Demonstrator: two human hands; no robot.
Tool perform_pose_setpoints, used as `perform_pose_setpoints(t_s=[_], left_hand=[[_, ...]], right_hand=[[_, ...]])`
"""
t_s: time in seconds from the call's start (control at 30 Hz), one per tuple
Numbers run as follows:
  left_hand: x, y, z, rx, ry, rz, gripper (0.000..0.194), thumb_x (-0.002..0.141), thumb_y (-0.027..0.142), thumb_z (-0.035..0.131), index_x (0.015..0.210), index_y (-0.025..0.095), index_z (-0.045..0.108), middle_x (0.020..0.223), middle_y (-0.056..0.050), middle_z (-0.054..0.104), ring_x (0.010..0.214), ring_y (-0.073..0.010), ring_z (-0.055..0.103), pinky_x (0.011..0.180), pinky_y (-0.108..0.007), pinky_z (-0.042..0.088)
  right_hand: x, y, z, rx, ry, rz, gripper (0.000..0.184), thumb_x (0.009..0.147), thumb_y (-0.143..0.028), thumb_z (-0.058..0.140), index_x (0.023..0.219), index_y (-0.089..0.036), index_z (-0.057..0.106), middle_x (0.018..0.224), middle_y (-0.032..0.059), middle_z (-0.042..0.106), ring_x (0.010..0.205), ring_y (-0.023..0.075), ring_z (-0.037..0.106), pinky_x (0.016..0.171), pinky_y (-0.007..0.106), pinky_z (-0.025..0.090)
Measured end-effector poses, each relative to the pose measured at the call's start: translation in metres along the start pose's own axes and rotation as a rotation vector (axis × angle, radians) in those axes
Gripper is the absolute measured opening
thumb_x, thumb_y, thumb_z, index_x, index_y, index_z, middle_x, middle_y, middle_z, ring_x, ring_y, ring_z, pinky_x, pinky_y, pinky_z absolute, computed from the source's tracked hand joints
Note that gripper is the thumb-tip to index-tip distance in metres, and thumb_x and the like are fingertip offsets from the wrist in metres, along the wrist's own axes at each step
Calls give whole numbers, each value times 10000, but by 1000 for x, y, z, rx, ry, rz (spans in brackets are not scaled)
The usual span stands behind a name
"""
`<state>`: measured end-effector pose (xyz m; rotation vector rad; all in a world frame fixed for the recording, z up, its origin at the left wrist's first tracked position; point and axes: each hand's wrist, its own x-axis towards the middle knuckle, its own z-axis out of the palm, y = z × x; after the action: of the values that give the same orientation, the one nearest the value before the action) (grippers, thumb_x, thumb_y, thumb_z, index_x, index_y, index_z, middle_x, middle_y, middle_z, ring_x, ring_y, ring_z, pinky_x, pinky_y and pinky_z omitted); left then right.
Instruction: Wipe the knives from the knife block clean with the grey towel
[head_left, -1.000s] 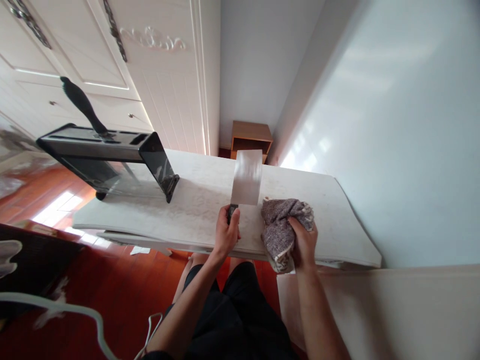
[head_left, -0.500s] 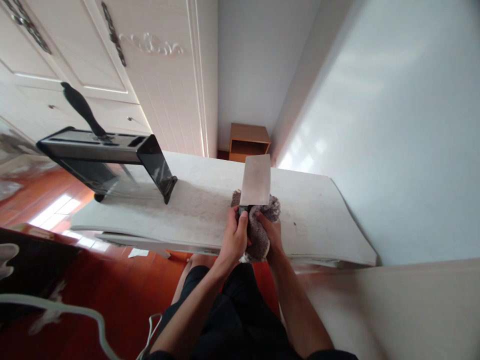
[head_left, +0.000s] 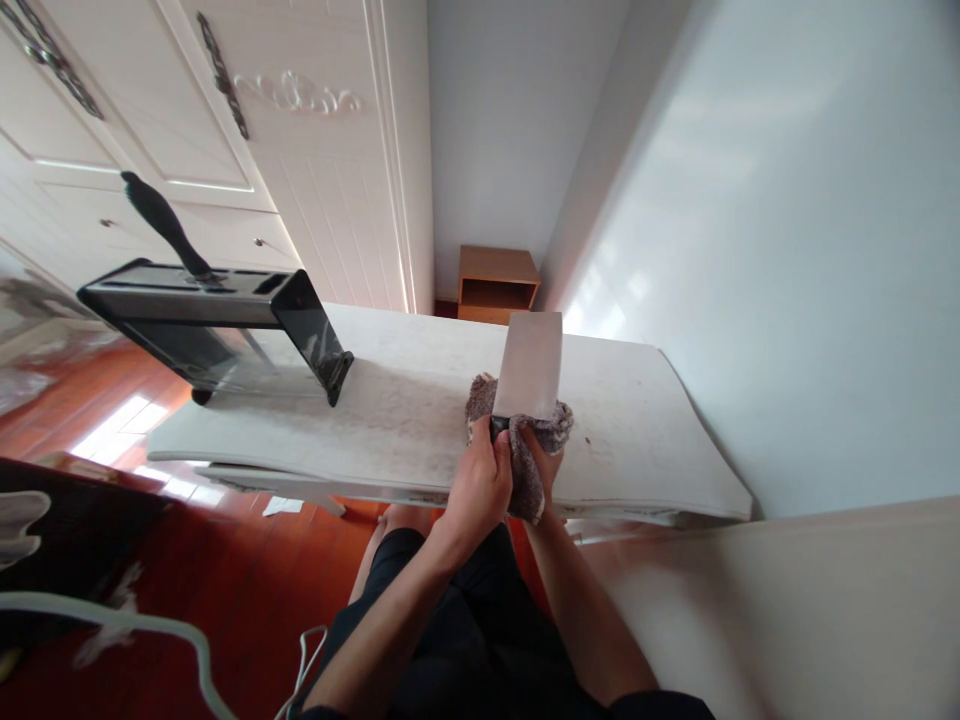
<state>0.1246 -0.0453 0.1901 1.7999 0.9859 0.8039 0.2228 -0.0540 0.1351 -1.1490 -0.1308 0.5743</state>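
Observation:
My left hand [head_left: 484,478] is closed round the dark handle of a cleaver [head_left: 529,365], whose broad blade points away from me over the table. In my right hand [head_left: 546,465] a grey-brown cloth [head_left: 528,480] is bunched up. The cloth wraps against the lower end of the blade and the handle, and part of it sticks out to the left behind the blade. My right fingers are partly hidden by the cloth.
A white table [head_left: 405,400] with worn marks spans the view. On its left stands a black knife block [head_left: 210,310] with clear sides and one knife handle [head_left: 161,220] rising from it. Behind are a white wardrobe [head_left: 322,180] and a small wooden cabinet [head_left: 499,265].
My right hand has brought the cloth leftward from beside the cleaver to the blade's lower end and handle. My left hand has moved the cleaver somewhat to the right.

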Motion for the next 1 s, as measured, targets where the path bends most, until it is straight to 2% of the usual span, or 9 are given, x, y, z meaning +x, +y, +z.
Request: perform_pose_setpoints(t_s=[0.1, 0.23, 0.37, 0.53, 0.67, 0.77, 0.87, 1.0], left_hand=[[-1, 3, 1, -12, 11, 40, 398, 1002, 348, 315, 1287, 116, 468, 1189, -184, 635, 1083, -274, 633, 936, -412, 485], [0, 3, 3, -64, 71, 40, 327, 992, 344, 376, 1211, 140, 508, 1107, -144, 655, 1002, -241, 647, 887, -367, 500], [3, -4, 5, -142, 63, -73, 323, 1002, 362, 365, 1209, 154, 500, 924, -83, 643, 671, -168, 617, 646, -290, 501], [1, -10, 10, -198, 99, -106, 312, 999, 384, 382, 1177, 159, 503, 886, -64, 612, 648, -149, 594, 594, -260, 486], [-1, -8, 15, -345, 66, -194, 356, 1000, 453, 370, 1202, 178, 471, 788, -5, 554, 430, -88, 479, 418, -222, 419], [0, -7, 17, -425, 73, -241, 353, 989, 474, 383, 1177, 186, 463, 776, 14, 535, 357, -65, 413, 339, -213, 361], [4, -7, 17, -422, 107, -232, 316, 985, 446, 397, 1147, 187, 471, 840, -10, 571, 391, -69, 442, 354, -212, 373], [6, -10, 15, -215, 168, -79, 248, 980, 353, 409, 1129, 179, 505, 901, -60, 623, 641, -141, 596, 604, -269, 515]], right_hand=[[-4, -2, 5, 57, 91, -93, 450, 545, -369, 819, 893, -177, 610, 821, 30, 682, 678, 151, 628, 612, 272, 546], [-3, -4, 4, 77, 117, -172, 370, 605, -397, 770, 853, -190, 588, 750, 9, 654, 635, 145, 597, 569, 267, 531], [2, -3, 0, 72, 126, -104, 373, 649, -435, 752, 864, -181, 583, 753, -2, 642, 647, 141, 597, 569, 269, 528], [2, -5, -1, 91, 132, -64, 417, 673, -443, 767, 917, -144, 610, 859, 38, 683, 743, 167, 635, 639, 286, 549], [-2, -7, -2, 65, 143, -46, 425, 621, -438, 799, 871, -139, 629, 834, 51, 694, 708, 172, 633, 631, 294, 547], [-5, -7, -3, -18, 98, -80, 423, 613, -418, 807, 884, -136, 647, 857, 69, 704, 732, 179, 644, 649, 300, 548], [-4, -7, -4, -69, 62, -83, 445, 595, -403, 820, 919, -140, 664, 904, 85, 716, 761, 194, 663, 675, 318, 560], [2, -4, -4, -76, -8, -28, 500, 550, -389, 848, 950, -149, 669, 943, 87, 722, 799, 205, 680, 731, 338, 577]])
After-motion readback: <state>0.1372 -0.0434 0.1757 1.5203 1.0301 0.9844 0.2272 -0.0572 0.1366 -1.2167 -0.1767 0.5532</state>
